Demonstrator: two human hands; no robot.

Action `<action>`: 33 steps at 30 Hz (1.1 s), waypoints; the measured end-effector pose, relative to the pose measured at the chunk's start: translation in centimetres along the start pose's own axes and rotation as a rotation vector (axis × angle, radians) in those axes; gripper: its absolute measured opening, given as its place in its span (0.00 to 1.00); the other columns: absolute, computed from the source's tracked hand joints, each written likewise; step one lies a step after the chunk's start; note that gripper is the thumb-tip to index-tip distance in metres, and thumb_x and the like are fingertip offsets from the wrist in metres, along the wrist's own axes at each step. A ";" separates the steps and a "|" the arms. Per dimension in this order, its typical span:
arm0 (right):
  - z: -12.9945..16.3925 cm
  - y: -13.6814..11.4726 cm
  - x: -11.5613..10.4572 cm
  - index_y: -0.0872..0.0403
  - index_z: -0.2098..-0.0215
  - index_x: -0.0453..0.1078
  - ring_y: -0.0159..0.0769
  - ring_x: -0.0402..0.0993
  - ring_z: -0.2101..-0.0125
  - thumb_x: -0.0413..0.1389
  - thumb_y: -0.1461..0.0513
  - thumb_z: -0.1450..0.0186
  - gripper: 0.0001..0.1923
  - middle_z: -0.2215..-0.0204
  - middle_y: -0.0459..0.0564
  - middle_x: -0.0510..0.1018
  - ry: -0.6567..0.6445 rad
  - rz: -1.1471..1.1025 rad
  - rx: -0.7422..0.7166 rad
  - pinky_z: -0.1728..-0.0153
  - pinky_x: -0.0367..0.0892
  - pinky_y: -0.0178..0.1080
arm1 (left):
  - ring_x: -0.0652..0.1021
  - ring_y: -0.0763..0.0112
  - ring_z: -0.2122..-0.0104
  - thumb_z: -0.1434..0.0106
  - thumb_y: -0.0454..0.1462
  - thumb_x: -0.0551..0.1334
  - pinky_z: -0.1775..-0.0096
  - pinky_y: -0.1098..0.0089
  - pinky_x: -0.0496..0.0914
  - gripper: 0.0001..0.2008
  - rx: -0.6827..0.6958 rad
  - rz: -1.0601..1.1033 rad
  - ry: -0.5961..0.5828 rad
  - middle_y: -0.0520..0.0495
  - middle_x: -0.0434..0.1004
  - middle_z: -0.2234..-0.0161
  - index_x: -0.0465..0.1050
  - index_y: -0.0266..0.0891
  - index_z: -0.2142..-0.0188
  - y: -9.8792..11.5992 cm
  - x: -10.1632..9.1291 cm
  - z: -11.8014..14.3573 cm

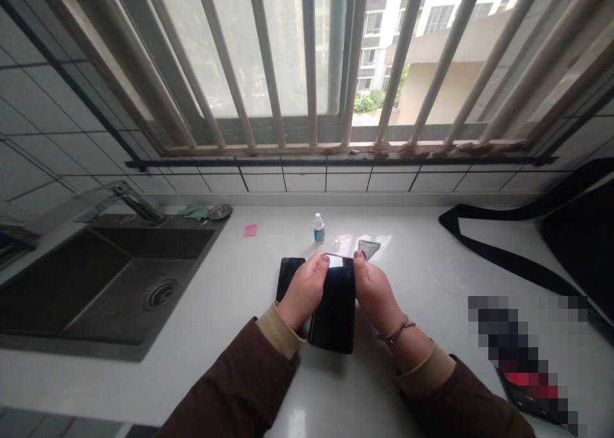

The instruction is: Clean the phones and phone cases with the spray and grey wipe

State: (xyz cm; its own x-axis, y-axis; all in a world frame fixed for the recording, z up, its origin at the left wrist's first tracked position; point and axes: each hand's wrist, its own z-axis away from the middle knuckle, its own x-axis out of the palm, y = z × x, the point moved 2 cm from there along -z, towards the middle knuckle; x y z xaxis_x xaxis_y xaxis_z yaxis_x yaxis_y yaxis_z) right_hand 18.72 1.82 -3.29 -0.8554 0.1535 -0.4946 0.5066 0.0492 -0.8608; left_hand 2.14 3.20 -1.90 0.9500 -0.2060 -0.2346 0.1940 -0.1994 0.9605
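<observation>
A black smartphone (336, 310) with a glossy dark screen is held upright lengthwise between both hands, a window reflection near its top. My left hand (306, 286) grips its left edge, thumb by the upper corner. On the opposite edge, my right hand (377, 291) is closed the same way, a bracelet on its wrist. Another dark flat device (290, 273) shows beyond my left hand, which partly covers it. Just past the phone stand a small white bottle (319, 229) with a blue label and a little white cap (336, 243). A folded grey cloth (369, 249) lies beyond my right hand.
A dark sink (192, 291) with a faucet (137, 204) is set into the white counter (225, 367) at left. A green cloth (194, 211), a metal drain cover (220, 212) and a pink note (250, 231) lie behind. A black strap (499, 249) and a blurred-out item (522, 361) occupy the right.
</observation>
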 end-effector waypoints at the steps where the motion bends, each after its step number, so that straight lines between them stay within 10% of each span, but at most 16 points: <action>1: 0.0 0.0 0.0 0.51 0.76 0.68 0.43 0.73 0.71 0.31 0.36 0.25 0.42 0.75 0.55 0.78 -0.001 0.010 -0.002 0.67 0.62 0.40 | 0.76 0.61 0.63 0.24 0.54 0.53 0.57 0.63 0.72 0.23 0.008 0.006 0.001 0.44 0.79 0.64 0.75 0.40 0.61 0.0 0.0 0.0; 33: 0.7 -1.3 -0.3 0.49 0.77 0.59 0.36 0.64 0.79 0.32 0.45 0.20 0.33 0.82 0.48 0.69 0.081 0.129 -0.258 0.74 0.52 0.40 | 0.73 0.62 0.71 0.25 0.57 0.54 0.67 0.64 0.68 0.24 0.059 -0.010 0.055 0.46 0.75 0.71 0.74 0.42 0.66 0.5 -0.4 0.4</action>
State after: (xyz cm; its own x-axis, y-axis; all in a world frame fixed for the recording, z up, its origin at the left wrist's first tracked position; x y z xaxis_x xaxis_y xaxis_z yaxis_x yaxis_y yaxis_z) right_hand 18.26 0.98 -2.07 -0.7762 0.2520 -0.5780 0.6300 0.2717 -0.7275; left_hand 1.78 2.84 -1.40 0.9605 -0.1507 -0.2341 0.1903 -0.2581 0.9472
